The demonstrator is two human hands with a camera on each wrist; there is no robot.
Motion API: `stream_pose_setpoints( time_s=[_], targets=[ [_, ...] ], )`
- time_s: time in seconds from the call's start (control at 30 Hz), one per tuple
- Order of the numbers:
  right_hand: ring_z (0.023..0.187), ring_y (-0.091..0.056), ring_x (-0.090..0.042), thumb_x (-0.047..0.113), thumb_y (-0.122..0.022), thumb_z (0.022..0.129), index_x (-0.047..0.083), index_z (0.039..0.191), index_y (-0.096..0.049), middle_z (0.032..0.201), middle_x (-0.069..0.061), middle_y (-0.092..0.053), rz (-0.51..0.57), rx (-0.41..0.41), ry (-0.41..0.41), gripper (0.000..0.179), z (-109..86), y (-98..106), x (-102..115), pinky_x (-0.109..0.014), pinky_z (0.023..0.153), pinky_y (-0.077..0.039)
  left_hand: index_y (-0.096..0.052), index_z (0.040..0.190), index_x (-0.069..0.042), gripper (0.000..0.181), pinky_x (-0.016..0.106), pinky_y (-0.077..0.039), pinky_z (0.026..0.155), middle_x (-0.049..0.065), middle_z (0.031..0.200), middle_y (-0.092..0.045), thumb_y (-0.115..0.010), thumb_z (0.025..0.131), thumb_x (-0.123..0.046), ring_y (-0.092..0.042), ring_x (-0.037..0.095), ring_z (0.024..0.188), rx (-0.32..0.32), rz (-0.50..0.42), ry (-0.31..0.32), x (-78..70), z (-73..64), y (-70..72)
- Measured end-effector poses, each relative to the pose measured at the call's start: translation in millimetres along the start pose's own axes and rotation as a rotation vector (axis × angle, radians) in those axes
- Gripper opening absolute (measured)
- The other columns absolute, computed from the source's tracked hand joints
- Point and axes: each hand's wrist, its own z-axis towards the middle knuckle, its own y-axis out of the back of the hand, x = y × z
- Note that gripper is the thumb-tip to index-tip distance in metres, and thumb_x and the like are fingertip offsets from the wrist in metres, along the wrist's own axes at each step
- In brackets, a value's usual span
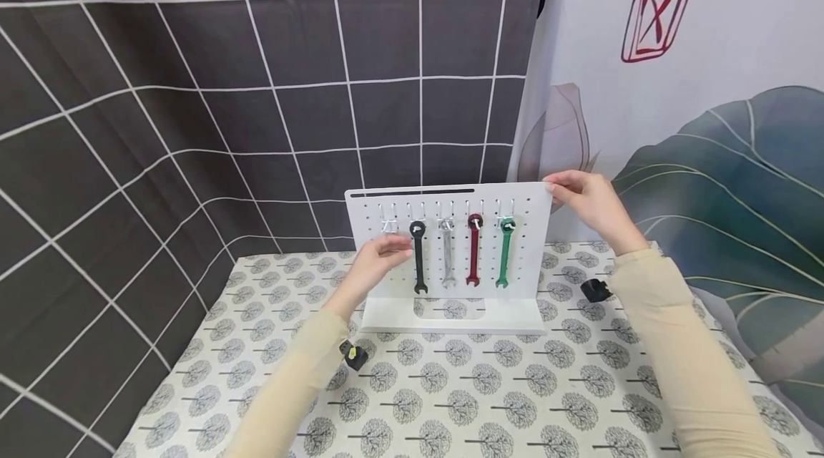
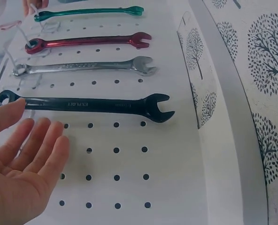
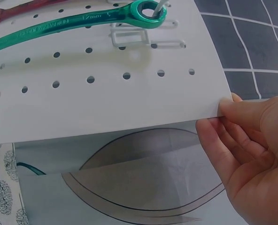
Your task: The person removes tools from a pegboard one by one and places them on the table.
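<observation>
Fingers of your R hand [image 1: 589,204] pinch the top R corner of the white pegboard [image 1: 528,257], which stands on the tree-print bench [image 1: 412,386]; your L hand [image 1: 380,255] is relaxed, grasping nothing, just beside the blk combo wrench [image 1: 419,257]. Its thumb [image 2: 8,113] overlaps the shank in the L wrist view; can't tell if it touches. That wrench hangs ring end up on the board, w/ silver wrench [image 1: 448,257], red wrench [image 1: 473,254] and green wrench [image 1: 505,257] to its R, a bare wire hook [image 1: 389,225] to its L. Risks, prob.: if your R pinch tugs or slips, the board could tip or slide and shake tools loose; if L knuckles bump the blk one, it could swing into the silver
</observation>
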Motion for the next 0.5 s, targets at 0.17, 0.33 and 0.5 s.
stream_pose_setpoints(
  time_s=[0.17,0.33,0.5],
  targets=[
    [0.075,-0.06,0.005,0.034,-0.06,0.103,0.0,0.124,-0.066,0.104,-0.021,-0.072,-0.008,-0.008,0.007,0.04,-0.2,1.5,0.4,-0.051,0.097,-0.046,-0.064,0.129,-0.006,0.039,0.045,-0.046,0.108,0.01,0.126,-0.068,-0.073,0.093,-0.019,-0.064,0.026,0.117,-0.005,-0.014,0.004,-3.0,4.1,-3.0],
    [0.076,-0.062,0.001,0.032,-0.06,0.103,0.0,0.123,-0.066,0.104,-0.021,-0.073,-0.023,-0.012,0.011,0.039,-0.2,2.0,-0.2,-0.046,0.092,-0.047,-0.064,0.127,-0.001,0.039,0.045,-0.047,0.107,0.013,0.126,-0.068,-0.073,0.093,-0.018,-0.064,0.028,0.117,-0.001,-0.024,-0.004,-3.5,8.2,-7.6],
    [0.076,-0.064,-0.001,0.03,-0.06,0.103,-0.001,0.124,-0.066,0.108,-0.022,-0.072,-0.017,-0.001,0.01,0.038,0.5,0.0,-0.2,-0.043,0.09,-0.048,-0.063,0.127,0.002,0.039,0.045,-0.047,0.107,0.016,0.127,-0.066,-0.072,0.093,-0.014,-0.063,0.031,0.117,-0.008,-0.02,-0.006,-1.7,11.0,-11.3]
  ],
)
